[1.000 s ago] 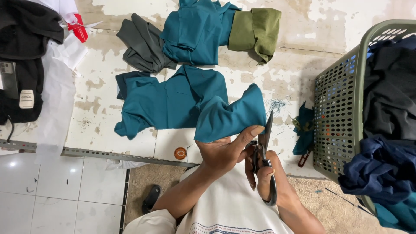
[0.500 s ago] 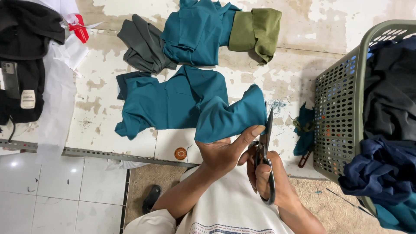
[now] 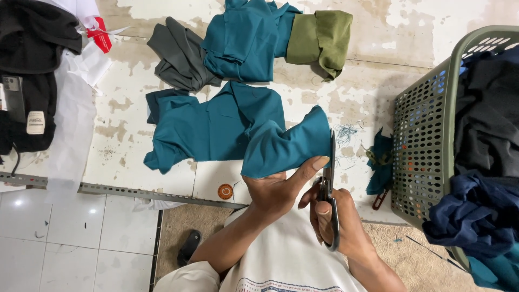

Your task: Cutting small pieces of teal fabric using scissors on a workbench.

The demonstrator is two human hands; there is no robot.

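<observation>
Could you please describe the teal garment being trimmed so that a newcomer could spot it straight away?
On the worn white table, left of the green basket, lies a spread teal garment. Unlike the folded teal pile above, its sleeve is pinched by the left hand beside the scissors.

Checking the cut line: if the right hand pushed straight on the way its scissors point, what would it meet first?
The right hand would probably first meet the teal fabric's edge, beside the scissors; depth is unclear.

basket (image 3: pixel 427 162) blocks rt, clothes piles (image 3: pixel 254 43) ahead, bare tabletop (image 3: pixel 411 43) far rt
</observation>
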